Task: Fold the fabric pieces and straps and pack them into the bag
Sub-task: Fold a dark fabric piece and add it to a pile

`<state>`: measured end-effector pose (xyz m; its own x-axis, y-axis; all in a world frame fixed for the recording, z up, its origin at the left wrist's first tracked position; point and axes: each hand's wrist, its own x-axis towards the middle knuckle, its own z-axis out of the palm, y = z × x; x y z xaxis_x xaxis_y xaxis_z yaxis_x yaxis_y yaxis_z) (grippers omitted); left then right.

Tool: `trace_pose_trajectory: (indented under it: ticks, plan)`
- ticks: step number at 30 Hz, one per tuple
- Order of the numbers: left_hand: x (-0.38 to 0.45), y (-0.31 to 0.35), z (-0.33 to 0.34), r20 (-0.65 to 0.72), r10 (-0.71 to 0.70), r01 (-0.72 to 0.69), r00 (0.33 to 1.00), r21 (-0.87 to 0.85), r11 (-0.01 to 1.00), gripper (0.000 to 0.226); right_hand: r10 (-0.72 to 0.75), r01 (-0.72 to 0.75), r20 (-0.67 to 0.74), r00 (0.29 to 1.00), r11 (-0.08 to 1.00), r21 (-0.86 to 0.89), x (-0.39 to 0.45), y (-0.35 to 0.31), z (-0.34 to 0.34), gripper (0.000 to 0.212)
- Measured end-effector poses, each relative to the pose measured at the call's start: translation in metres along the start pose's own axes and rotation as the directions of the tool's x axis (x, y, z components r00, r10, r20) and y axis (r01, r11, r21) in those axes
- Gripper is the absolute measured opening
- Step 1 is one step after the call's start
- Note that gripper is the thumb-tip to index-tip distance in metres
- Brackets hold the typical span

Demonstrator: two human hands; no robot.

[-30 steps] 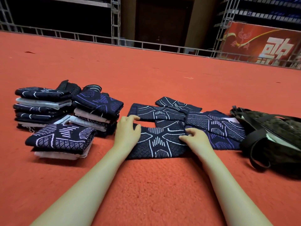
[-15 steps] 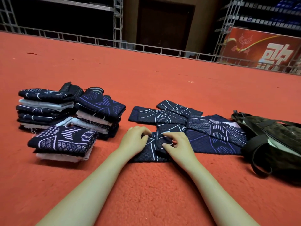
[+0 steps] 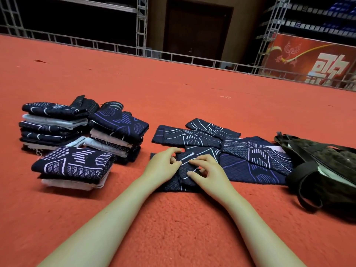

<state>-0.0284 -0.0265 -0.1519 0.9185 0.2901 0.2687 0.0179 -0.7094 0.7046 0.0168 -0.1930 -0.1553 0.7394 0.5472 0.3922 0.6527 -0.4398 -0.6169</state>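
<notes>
We had both hands on the navy patterned strip [image 3: 183,170] lying on the red carpet [image 3: 173,218] in front of us: our left hand [image 3: 163,166] rested on its left part with curled fingers holding the cloth down, and our right hand [image 3: 207,174] pinched the flap already turned over toward the middle. The risk, as we judged it, was that the quilted flap would spring open once we let go, or that the fold would end up skewed, since the strip's far edge touched the unfolded pieces [image 3: 250,155] and tugging could drag them along. Those pieces overlapped one another between us and the dark bag [image 3: 323,170], which sat to the right with its handles sprawled across the carpet and could snag a bundle. To the left stood the stacks of folded fabric [image 3: 82,135], one leaning on its neighbour, apt to topple if nudged.
</notes>
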Motion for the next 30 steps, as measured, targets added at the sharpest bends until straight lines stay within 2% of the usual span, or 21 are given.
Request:
trace_pose_trajectory:
  ticks: [3, 7, 10, 13, 16, 21, 23, 26, 27, 29, 30]
  plan:
    - [-0.001, 0.0, 0.001, 0.016, 0.017, -0.018, 1.0, 0.059, 0.998, 0.035, 0.04, -0.039, -0.036, 0.999, 0.999, 0.033, 0.0, -0.002, 0.002, 0.027]
    - [-0.002, 0.002, -0.001, 0.053, 0.053, -0.061, 0.997, 0.161, 0.985, 0.039, 0.204, -0.201, -0.03, 0.979, 0.978, 0.06, 0.005, -0.004, 0.003, 0.035]
    - [-0.002, 0.001, -0.002, 0.118, 0.058, -0.075, 0.991, 0.148, 0.986, 0.046, 0.334, -0.323, -0.02, 0.942, 0.924, 0.205, 0.008, -0.003, -0.001, 0.038]
    - [-0.001, -0.001, -0.001, 0.143, 0.056, -0.071, 0.988, 0.104, 0.992, 0.051, 0.403, -0.384, 0.035, 0.914, 0.837, 0.391, 0.009, -0.004, -0.003, 0.041]
    - [-0.002, 0.0, 0.003, 0.136, 0.07, -0.081, 0.988, 0.084, 0.993, 0.053, 0.431, -0.391, 0.042, 0.901, 0.769, 0.506, 0.008, -0.007, -0.007, 0.04]
    - [-0.007, 0.012, 0.01, -0.034, 0.161, -0.159, 0.986, 0.035, 0.987, 0.055, 0.4, -0.242, -0.145, 0.905, 0.764, 0.599, 0.005, -0.015, -0.014, 0.039]
    - [-0.007, 0.018, 0.012, -0.036, 0.157, -0.16, 0.987, -0.081, 0.984, 0.051, 0.423, -0.211, -0.161, 0.892, 0.703, 0.679, 0.003, -0.017, -0.015, 0.037]
    - [-0.009, 0.027, 0.015, 0.114, -0.001, 0.044, 0.993, -0.379, 0.924, 0.036, 0.428, -0.234, -0.077, 0.9, 0.626, 0.744, 0.002, -0.023, -0.015, 0.023]
    - [-0.01, 0.029, 0.015, 0.144, -0.05, 0.107, 0.988, -0.427, 0.898, 0.028, 0.421, -0.26, -0.03, 0.907, 0.613, 0.747, 0.002, -0.025, -0.014, 0.024]
    - [-0.011, 0.033, 0.014, 0.189, -0.128, 0.214, 0.973, -0.557, 0.802, 0.018, 0.386, -0.296, 0.014, 0.923, 0.683, 0.668, 0.002, -0.026, -0.009, 0.031]
    - [-0.013, 0.037, 0.012, 0.23, -0.159, 0.273, 0.96, -0.656, 0.703, 0.02, 0.359, -0.298, 0.016, 0.933, 0.748, 0.594, 0.001, -0.026, -0.006, 0.035]
